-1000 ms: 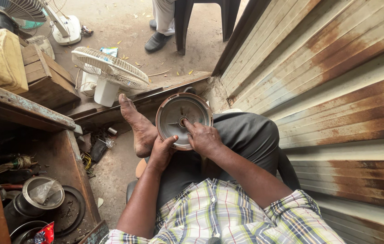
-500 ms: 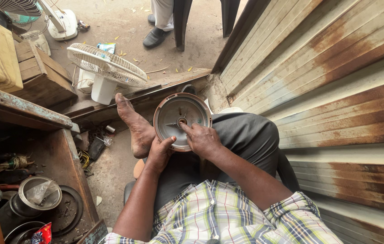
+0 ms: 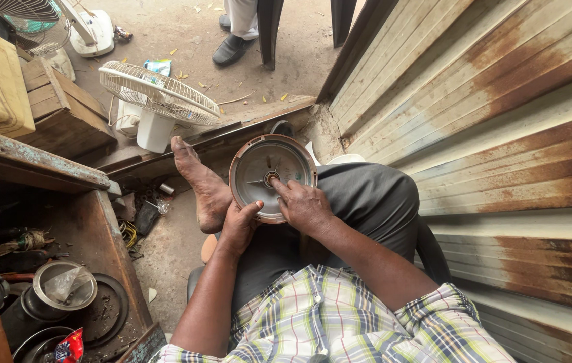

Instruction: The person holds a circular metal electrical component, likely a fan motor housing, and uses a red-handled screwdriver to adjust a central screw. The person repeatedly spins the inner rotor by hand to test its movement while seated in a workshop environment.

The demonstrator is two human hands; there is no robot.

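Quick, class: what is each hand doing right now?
Left hand: closed on the rim of the round metal fan cover, gripping it.
Right hand: not gripping, fingertips resting on the cover near its centre hub.

The left hand (image 3: 237,225) covers the lower left rim of the round metal cover (image 3: 272,176), and its fingers go out of sight behind it. The right hand (image 3: 304,205) hides the lower right part. A standing person's shoe (image 3: 231,48) shows, the body cut off by the top edge. The green fan (image 3: 27,15) is cropped too.
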